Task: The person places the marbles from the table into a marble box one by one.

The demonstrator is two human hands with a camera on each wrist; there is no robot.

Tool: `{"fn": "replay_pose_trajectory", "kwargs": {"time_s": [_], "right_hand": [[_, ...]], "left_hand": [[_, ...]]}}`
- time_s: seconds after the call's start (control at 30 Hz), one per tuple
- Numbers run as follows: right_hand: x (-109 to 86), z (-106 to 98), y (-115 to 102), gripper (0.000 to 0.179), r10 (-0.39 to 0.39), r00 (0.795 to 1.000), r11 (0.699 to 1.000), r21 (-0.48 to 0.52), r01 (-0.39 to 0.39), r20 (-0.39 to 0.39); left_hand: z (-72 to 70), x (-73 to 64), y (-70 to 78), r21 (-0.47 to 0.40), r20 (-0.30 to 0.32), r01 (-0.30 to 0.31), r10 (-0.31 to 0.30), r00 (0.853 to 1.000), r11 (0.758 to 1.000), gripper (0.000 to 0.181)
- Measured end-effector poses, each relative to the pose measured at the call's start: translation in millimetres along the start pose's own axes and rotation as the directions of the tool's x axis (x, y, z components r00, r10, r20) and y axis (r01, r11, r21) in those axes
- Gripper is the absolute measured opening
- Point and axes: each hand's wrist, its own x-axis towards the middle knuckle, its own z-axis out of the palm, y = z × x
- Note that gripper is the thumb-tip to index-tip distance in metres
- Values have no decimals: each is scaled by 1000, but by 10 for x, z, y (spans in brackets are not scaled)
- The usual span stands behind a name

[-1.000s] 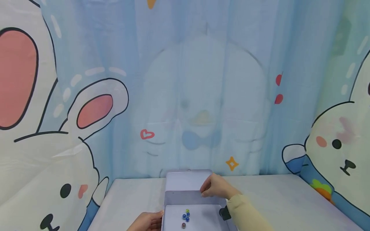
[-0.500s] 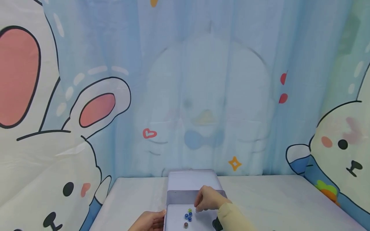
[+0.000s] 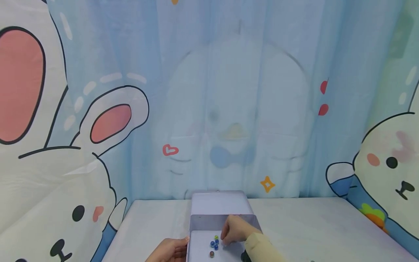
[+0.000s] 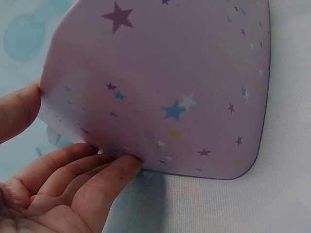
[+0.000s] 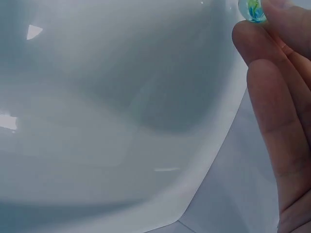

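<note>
A pale purple tin box (image 3: 204, 221) lies with its hinged lid (image 3: 218, 203) thrown back. On its white inside floor sit several blue marbles (image 3: 212, 244), a yellow-green marble (image 3: 216, 237) and a brownish marble (image 3: 211, 254). My left hand (image 3: 168, 250) grips the box's left side; the left wrist view shows its thumb and curled fingers (image 4: 104, 187) against the star-printed outer wall (image 4: 199, 73). Over the box floor, right of the marbles, my right hand (image 3: 238, 229) pinches a clear glass marble (image 5: 252, 9) with a green and blue swirl between thumb and fingers.
A white cloth-covered table (image 3: 301, 225) spreads around the box. Behind it hangs a blue curtain (image 3: 183, 72) printed with cartoon rabbits. A black device (image 3: 245, 256) sits at my right wrist, and a glossy pale surface (image 5: 116, 107) fills much of the right wrist view.
My right hand has come down and toward me, from the back wall of the box to low over its floor near the marbles. The left hand keeps its grip on the box.
</note>
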Motion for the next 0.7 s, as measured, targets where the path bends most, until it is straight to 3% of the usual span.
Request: {"fn": "replay_pose_trajectory", "kwargs": {"time_s": [0.7], "right_hand": [[4,28,-42,12,-2,1000,1000,19,2,3]], "left_hand": [[-9,2,-2,-15,2,11,-11,1000,1000,52]]}}
